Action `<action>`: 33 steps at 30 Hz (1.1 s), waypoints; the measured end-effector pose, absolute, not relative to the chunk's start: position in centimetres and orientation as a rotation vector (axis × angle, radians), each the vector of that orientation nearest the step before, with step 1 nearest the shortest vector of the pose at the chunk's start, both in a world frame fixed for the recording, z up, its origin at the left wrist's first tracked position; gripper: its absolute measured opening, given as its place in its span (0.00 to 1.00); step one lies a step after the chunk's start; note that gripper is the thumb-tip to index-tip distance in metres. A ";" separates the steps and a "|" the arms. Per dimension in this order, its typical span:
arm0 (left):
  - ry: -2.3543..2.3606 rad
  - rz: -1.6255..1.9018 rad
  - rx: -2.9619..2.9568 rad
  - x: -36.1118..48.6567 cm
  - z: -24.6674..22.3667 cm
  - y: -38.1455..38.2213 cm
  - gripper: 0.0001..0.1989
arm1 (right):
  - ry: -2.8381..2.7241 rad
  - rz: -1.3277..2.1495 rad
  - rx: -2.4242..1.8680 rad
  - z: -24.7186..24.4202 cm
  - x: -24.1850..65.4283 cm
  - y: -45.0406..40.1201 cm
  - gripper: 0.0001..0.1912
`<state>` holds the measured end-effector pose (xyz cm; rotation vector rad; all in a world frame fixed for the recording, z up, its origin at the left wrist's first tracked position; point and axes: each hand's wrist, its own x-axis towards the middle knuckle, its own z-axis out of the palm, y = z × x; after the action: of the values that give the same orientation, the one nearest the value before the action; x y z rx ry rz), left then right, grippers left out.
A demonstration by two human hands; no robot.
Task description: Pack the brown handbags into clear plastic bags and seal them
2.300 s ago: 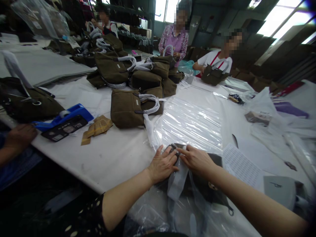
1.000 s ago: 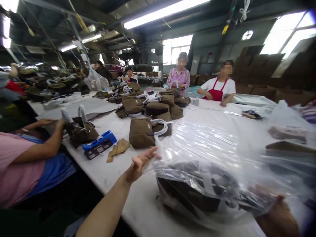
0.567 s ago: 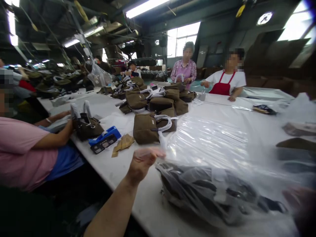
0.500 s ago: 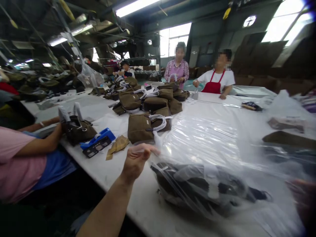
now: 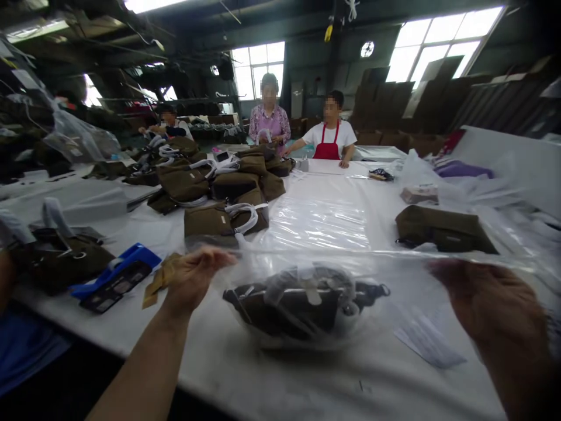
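while the dark bag (image 5: 283, 313) lies wrapped in clear plastic (image 5: 315, 225) on the near surface (image 5: 272, 386), the fingers (image 5: 214, 258) of the left hand (image 5: 193, 280) pinch the plastic's raised edge, not yet folded down, and the blurred right hand (image 5: 486, 298) shows no clear grip.

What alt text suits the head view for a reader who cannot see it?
The left hand and right hand stretch clear plastic film above a plastic-wrapped olive handbag on a white table, with piled handbags and two aproned co-workers beyond.
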<state>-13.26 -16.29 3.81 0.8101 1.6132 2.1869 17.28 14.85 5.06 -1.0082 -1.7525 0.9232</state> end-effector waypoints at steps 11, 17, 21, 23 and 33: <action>1.433 1.997 1.098 -16.3 11.9 -12.5 0.18 | -1.283 1.416 -0.820 11.5 15.5 21.8 0.08; 1.589 1.234 1.079 -11.8 -2.5 -17.0 0.26 | -1.531 1.743 -0.996 -6.9 23.7 18.2 0.19; 1.606 1.039 1.026 -9.3 -10.5 -18.3 0.24 | -2.402 1.774 -0.976 -11.3 25.7 16.3 0.23; 1.608 1.002 1.058 -8.7 -11.8 -19.4 0.17 | -2.794 1.546 -0.895 -9.2 25.2 15.2 0.23; 1.710 1.001 1.545 -8.5 -8.8 -22.2 0.09 | -3.385 1.026 -0.387 -10.1 17.0 -5.1 0.30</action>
<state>-8.53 -22.18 -8.79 1.5452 1.7096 1.0011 17.04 -5.09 -10.09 -0.3869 -3.3851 1.0261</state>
